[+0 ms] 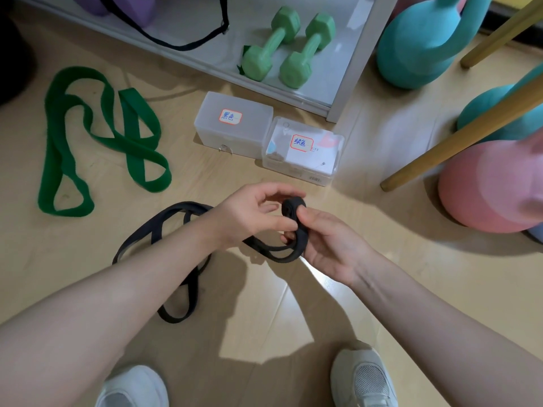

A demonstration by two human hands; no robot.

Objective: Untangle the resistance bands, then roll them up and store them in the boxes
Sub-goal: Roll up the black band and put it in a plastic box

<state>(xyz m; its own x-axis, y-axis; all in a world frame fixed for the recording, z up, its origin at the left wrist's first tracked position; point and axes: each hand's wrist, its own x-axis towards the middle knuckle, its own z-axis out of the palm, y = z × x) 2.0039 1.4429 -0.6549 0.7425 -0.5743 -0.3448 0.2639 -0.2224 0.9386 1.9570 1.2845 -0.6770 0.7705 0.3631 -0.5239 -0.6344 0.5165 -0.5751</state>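
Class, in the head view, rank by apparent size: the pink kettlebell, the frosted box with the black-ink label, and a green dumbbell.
1. Pink rounded kettlebell, cut off by the frame edge.
2. Frosted plastic box with the black-ink label.
3. Right-hand green hexagonal dumbbell, though it lies farther from the camera, so its ranking against the box is unsure.

Black band (176, 227) part-rolled; green band (88, 136) sprawled.

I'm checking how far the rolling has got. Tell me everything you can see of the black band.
The black band is a thin, flat, matte loop that looks like rubber. One end is wound into a small tight roll, pinched by the right hand; the left hand grips the strand feeding into it. Most of it is still unrolled, trailing in loose crossing loops on the wooden floor beneath the left forearm.
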